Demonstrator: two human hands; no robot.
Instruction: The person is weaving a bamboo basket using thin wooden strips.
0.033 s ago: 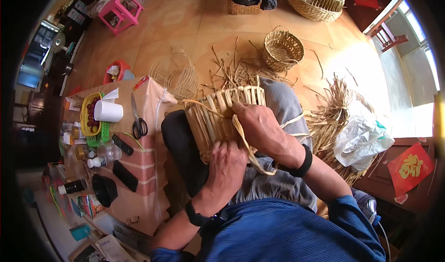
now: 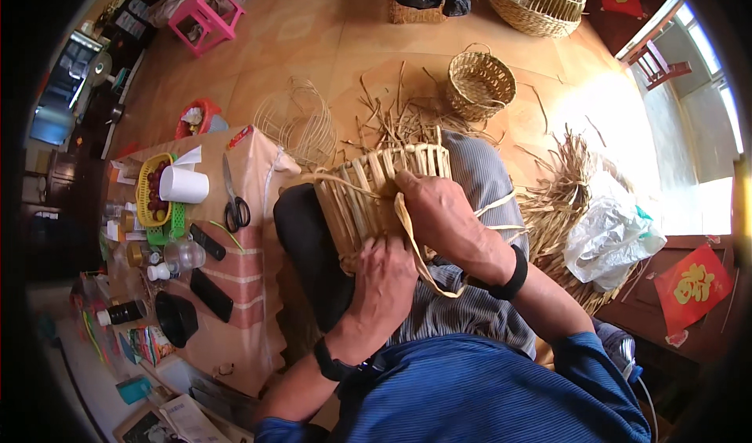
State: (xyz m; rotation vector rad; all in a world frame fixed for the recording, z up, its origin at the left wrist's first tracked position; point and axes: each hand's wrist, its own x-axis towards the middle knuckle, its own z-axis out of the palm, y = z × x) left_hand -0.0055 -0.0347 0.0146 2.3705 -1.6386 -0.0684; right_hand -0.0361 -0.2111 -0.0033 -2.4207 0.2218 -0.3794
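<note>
Across my lap rests a partly woven basket (image 2: 350, 222) with pale, flat upright strips round its side. My left hand (image 2: 384, 274) is closed on its near edge, with the fingertips bent against the strips. At the basket's upper side my right hand (image 2: 439, 208) pinches a long plant-fibre strip (image 2: 410, 235) between thumb and fingers. From that pinch the strip hangs in a loop below the right hand. Another length of strip runs left along the basket's rim. My right palm hides part of the weave.
On the table to the left are scissors (image 2: 233, 200), a paper roll (image 2: 185, 185), a yellow fruit basket (image 2: 154, 192) and a black bowl (image 2: 175, 320). A small finished basket (image 2: 481, 85) and loose stalks (image 2: 392, 122) lie ahead. A fibre bundle (image 2: 576, 169) and plastic bag (image 2: 611, 235) are right.
Both hands keep their hold on basket and strip. The hanging loop of strip has shifted very slightly; otherwise the view has only moved a little.
</note>
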